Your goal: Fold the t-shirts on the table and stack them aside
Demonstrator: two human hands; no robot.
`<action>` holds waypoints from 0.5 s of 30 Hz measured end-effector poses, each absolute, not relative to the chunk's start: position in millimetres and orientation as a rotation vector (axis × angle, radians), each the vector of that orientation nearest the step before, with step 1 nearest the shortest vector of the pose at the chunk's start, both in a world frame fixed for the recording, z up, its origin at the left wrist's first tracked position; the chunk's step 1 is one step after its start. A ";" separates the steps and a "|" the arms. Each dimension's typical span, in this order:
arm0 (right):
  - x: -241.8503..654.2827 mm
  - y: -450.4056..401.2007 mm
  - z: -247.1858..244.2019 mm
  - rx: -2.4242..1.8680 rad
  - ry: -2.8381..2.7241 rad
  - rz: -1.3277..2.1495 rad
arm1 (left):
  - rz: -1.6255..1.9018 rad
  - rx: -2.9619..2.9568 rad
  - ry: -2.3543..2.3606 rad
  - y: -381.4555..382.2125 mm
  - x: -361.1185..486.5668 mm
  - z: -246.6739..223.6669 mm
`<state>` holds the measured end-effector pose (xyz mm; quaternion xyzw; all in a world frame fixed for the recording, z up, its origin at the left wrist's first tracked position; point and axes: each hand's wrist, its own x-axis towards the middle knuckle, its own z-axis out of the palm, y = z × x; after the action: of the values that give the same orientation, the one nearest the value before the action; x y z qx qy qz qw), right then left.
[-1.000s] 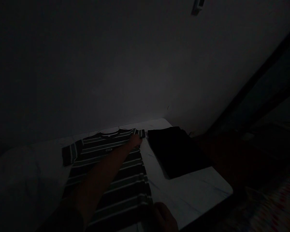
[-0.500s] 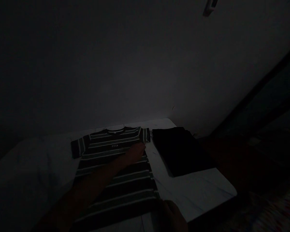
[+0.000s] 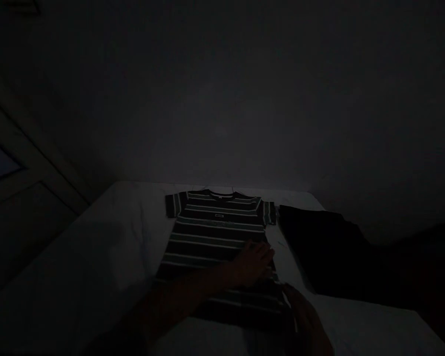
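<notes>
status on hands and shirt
Left hand flat on dark green-and-white striped T-shirt. Right hand at its lower edge. Folded black cloth to its right.

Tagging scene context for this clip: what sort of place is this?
Probably a dim bedroom in a home: a white-covered bed against a plain wall, a striped T-shirt spread on it beside a dark folded garment, and a door or window frame at left.
</notes>
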<state>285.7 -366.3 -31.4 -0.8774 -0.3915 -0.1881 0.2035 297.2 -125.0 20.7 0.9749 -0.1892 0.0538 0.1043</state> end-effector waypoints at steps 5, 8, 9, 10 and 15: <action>309.1 -315.5 -54.1 -2.490 -1.278 -0.457 | 0.171 2.968 -0.295 -70.5 244.5 24.7; 304.6 -319.6 -74.8 -2.591 -1.248 -0.412 | 0.206 3.030 -0.041 -30.9 185.8 13.9; 301.9 -324.3 -78.3 -2.589 -1.277 -0.395 | 0.207 3.047 0.014 -22.5 163.3 9.5; 299.3 -329.2 -79.3 -2.573 -1.327 -0.377 | 0.210 3.059 0.063 -17.4 141.1 5.4; 287.7 -339.9 -58.6 -2.579 -1.412 -0.253 | 0.243 3.077 0.210 -27.0 63.7 -2.9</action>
<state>287.7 -339.9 -58.6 -0.8700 -0.4763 -0.0852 0.0950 63.7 -27.0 -2.9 0.9943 0.0679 0.0786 0.0240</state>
